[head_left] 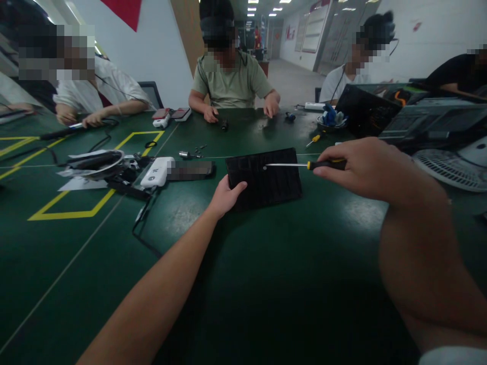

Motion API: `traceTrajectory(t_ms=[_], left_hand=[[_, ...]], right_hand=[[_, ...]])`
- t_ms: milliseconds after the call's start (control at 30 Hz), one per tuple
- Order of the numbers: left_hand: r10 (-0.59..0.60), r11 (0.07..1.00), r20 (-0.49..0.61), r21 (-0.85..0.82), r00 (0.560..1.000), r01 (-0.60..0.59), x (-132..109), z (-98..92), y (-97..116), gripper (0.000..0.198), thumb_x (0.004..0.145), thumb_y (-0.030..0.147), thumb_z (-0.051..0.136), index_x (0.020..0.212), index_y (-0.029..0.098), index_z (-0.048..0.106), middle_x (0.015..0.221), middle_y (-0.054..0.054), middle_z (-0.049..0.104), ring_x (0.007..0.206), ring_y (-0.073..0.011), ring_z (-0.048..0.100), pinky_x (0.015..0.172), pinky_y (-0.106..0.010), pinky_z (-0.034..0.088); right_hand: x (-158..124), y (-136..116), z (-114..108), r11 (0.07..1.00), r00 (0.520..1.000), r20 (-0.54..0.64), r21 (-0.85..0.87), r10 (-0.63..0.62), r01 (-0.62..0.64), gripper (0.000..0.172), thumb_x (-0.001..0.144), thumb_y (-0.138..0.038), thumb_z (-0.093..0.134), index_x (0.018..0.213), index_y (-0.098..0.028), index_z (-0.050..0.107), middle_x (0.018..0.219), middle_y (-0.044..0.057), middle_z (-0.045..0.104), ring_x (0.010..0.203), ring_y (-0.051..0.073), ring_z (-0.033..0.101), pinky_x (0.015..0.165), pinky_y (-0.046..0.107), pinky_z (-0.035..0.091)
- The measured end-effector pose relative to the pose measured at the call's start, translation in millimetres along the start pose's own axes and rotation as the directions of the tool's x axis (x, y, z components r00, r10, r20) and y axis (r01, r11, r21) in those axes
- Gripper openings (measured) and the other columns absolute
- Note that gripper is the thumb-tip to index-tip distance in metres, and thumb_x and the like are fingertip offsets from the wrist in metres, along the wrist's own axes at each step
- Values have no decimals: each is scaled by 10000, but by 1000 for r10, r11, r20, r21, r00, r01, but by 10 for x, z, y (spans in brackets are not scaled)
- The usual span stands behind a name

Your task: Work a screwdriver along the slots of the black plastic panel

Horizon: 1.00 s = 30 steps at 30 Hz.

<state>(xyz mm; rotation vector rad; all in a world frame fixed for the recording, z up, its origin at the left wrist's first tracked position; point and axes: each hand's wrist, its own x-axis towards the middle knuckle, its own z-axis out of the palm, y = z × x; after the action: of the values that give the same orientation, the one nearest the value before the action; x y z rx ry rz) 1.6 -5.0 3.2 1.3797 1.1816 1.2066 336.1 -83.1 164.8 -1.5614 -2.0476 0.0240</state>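
Observation:
A flat black rectangular panel [279,180] is tilted up over the green table, its surface dark and faintly ribbed. My left hand [227,196] grips its left edge, thumb on the front face and fingers hidden behind. In my right hand [365,167] is a screwdriver [291,165] with a black and yellow handle. Its metal shaft points left across the panel, and the tip meets or nearly meets a small round silvery spot, perhaps a screw. Left of the panel lie a white device [158,171] and a dark, partly blurred-out object [207,170].
Beyond the panel are a silver cylinder [184,154] and several small parts. A yellow screwdriver [313,140] lies farther right. A white fan grille [451,170] and dark equipment cases [365,109] crowd the right side. Cables and papers [87,165] are piled left. Several people sit around the green table [243,284].

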Motion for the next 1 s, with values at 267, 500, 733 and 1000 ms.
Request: traceTrajectory(t_ms=[267, 500, 733, 1000], left_hand=[[14, 1000, 15, -1, 1000, -14, 15, 13, -10, 441, 860, 347, 854, 1249, 187, 723, 1272, -130, 818, 1245, -347, 764, 1187, -591, 572], [12, 1000, 15, -1, 1000, -12, 11, -1, -19, 431, 855, 363, 859, 1228, 190, 728, 1256, -127, 813, 1215, -342, 769, 1175, -596, 577], [11, 1000, 12, -4, 1000, -11, 17, 0, -25, 405, 858, 342, 866, 1209, 188, 736, 1223, -117, 818, 1193, -333, 774, 1161, -583, 587], [5, 1000, 30, -20, 1000, -5, 10, 5, -4, 417, 860, 357, 860, 1221, 189, 734, 1254, -130, 817, 1219, -343, 768, 1155, -583, 587]], right_hand=[[102, -135, 52, 928, 992, 78, -352, -103, 124, 253, 985, -483, 705, 1116, -398, 903, 1089, 69, 859, 1026, 394, 769, 801, 502, 545], [154, -157, 119, 932, 995, 75, -353, -61, 83, 271, 955, -354, 768, 1192, -359, 897, 1221, 90, 840, 1151, 402, 749, 887, 505, 538], [172, -124, 234, 928, 993, 28, -354, -114, 116, 270, 981, -339, 715, 1168, -386, 903, 1206, 86, 835, 1109, 404, 750, 789, 495, 521], [201, -112, 231, 916, 990, 77, -378, -114, 135, 299, 962, -301, 712, 1181, -354, 910, 1208, 106, 831, 1124, 416, 751, 780, 501, 521]])
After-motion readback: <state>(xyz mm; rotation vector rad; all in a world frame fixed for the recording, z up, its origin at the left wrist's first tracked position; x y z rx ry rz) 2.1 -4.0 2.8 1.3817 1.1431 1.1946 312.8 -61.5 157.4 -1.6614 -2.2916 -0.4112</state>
